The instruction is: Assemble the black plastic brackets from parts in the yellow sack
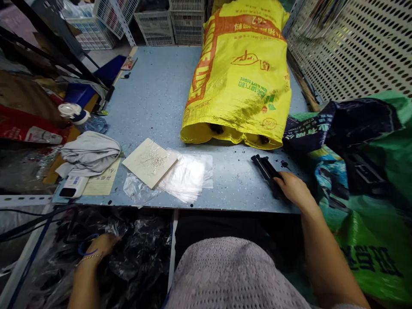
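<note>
- Right hand (294, 189) gripping black part (267, 171), near right on the table (154, 94).
- Left hand (101, 245) down in black plastic bag (138, 253); grip unclear.
- Yellow sack (240, 73), far: red and green print, unreadable.

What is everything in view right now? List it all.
Woven plastic sack: one, yellow, lying at table back.
Black plastic parts: one cluster, table's right front.
Clear plastic bags: one stack, table front.
Beige card: one, beside the bags, small metal pieces on it.
Grey cloth: one, table's left edge.
Green sack: one, right of table.
Blue speckled table: one.
Black plastic sheeting: below table, left.
Left hand: in the sheeting.
Right hand: on the black parts.
</note>
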The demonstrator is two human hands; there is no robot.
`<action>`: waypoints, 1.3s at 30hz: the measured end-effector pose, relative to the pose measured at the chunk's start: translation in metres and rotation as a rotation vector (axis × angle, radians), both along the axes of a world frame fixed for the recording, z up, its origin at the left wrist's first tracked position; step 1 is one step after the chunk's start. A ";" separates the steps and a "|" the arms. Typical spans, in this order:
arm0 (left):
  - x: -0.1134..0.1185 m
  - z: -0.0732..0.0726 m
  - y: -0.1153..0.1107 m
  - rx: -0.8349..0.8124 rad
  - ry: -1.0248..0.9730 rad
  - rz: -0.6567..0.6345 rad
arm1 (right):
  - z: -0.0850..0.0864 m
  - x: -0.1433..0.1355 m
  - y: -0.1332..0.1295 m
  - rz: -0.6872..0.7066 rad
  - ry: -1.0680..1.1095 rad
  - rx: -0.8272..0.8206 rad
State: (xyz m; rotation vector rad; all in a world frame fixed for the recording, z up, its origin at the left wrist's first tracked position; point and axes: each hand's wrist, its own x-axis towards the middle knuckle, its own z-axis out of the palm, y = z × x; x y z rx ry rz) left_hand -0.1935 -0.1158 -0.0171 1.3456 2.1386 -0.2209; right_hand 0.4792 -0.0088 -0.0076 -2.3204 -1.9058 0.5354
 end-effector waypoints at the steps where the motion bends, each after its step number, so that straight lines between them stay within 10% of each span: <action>1: 0.029 0.006 0.016 0.001 -0.111 -0.013 | 0.000 -0.010 0.001 -0.017 0.126 0.023; 5: 0.187 0.024 0.092 0.335 -0.821 -0.014 | -0.002 -0.080 0.012 -0.130 0.857 -0.012; 8: 0.287 0.015 0.145 0.672 -0.700 -0.115 | -0.002 -0.129 0.021 -0.189 1.260 -0.137; 10: 0.313 0.003 0.166 0.712 -0.628 -0.176 | 0.001 -0.143 0.025 -0.221 1.403 -0.178; 22: 0.269 0.004 0.158 0.631 -1.057 0.077 | -0.002 -0.202 0.056 -0.134 1.726 -0.463; 29: 0.250 0.003 0.155 0.982 -0.552 -0.444 | -0.003 -0.172 0.045 -0.213 1.649 -0.390; 39: 0.261 0.016 0.131 0.845 -0.652 -0.554 | 0.009 -0.185 0.009 -0.087 1.701 -0.733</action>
